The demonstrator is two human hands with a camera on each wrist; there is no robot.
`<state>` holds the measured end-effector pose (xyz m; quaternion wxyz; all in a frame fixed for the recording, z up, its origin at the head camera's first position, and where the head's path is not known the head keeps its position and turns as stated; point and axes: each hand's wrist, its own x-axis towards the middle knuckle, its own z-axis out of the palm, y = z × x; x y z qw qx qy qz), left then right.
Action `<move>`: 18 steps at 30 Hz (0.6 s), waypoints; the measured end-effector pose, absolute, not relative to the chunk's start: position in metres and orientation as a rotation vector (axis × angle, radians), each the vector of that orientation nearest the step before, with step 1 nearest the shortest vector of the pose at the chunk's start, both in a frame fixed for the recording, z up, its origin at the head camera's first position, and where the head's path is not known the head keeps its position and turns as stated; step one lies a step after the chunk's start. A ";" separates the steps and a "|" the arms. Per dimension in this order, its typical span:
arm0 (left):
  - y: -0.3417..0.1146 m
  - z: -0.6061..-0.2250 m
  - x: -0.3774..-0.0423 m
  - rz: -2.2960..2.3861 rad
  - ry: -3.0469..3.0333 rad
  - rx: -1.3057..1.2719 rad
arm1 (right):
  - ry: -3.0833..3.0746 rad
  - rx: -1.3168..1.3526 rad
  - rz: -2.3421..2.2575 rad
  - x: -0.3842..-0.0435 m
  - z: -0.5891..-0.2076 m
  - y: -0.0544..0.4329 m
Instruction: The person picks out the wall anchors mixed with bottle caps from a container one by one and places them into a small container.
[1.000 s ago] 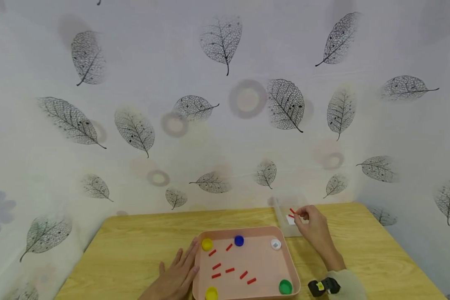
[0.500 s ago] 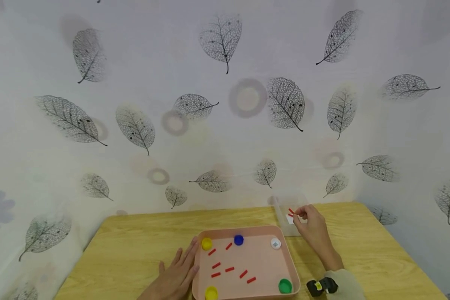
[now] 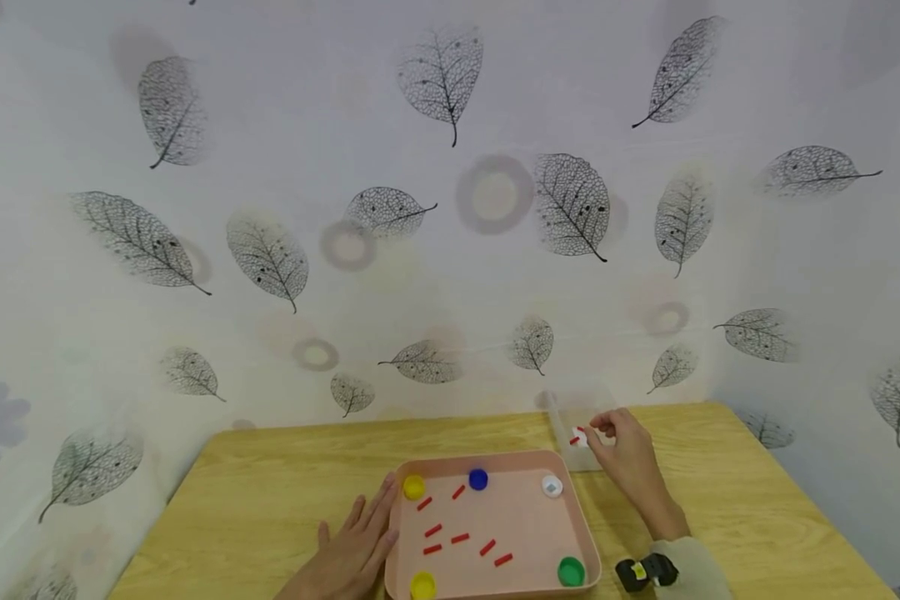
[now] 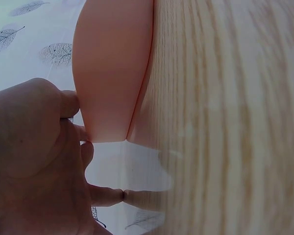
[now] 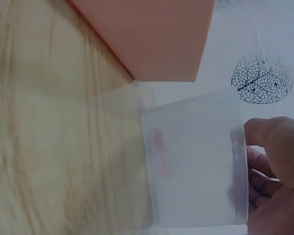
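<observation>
My left hand [image 3: 345, 554] lies against the left side of a pink tray [image 3: 587, 529], its fingers extended along the wall. On the tray are several short red sticks [image 3: 460, 538]. My right hand [image 3: 630, 454] hovers at the mouth of a clear plastic box [image 3: 573, 461] behind the tray's right corner. Two red sticks [image 3: 575, 439] show in the box near my fingertips. Faint red shapes [image 5: 159, 141] show through the box wall, low down, in the right wrist view. No stick shows clearly between the right fingers, whose tips are partly hidden by the box.
Around the tray's edges stand two yellow caps [image 3: 414, 487], a blue cap [image 3: 477, 479], a white cap [image 3: 552, 486] and a green cap [image 3: 571, 572]. A wooden table [image 3: 255, 500] bears everything, with a leaf-patterned wall [image 3: 420, 292] behind it.
The red stick that was at my right fingertips now lies lower in the clear box at a different slant. My left hand and the tray stay in place.
</observation>
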<state>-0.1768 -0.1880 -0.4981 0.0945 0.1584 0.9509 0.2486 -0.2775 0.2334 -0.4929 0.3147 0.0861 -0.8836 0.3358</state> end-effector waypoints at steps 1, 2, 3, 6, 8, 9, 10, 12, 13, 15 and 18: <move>-0.188 -0.498 -0.177 0.736 2.822 0.466 | -2.327 0.232 0.880 -0.278 -0.492 0.233; -0.188 -0.498 -0.177 0.729 2.823 0.460 | -2.321 0.239 0.876 -0.278 -0.492 0.233; -0.187 -0.497 -0.177 0.726 2.824 0.454 | -2.316 0.241 0.873 -0.278 -0.491 0.233; -0.187 -0.496 -0.177 0.715 2.825 0.453 | -2.285 0.256 0.872 -0.275 -0.486 0.233; -0.187 -0.495 -0.177 0.708 2.824 0.450 | -2.271 0.273 0.880 -0.273 -0.482 0.231; -0.187 -0.494 -0.176 0.710 2.825 0.452 | -2.271 0.283 0.888 -0.271 -0.480 0.231; -0.186 -0.494 -0.176 0.710 2.827 0.457 | -2.271 0.297 0.894 -0.269 -0.478 0.230; -0.186 -0.494 -0.175 0.713 2.828 0.457 | -2.284 0.318 0.909 -0.267 -0.475 0.228; -0.187 -0.494 -0.175 0.711 2.830 0.459 | -2.291 0.328 0.920 -0.266 -0.474 0.227; -0.187 -0.496 -0.176 0.710 2.836 0.465 | -2.312 0.343 0.941 -0.264 -0.474 0.224; -0.189 -0.497 -0.176 0.703 2.832 0.457 | -2.332 0.374 0.966 -0.260 -0.475 0.219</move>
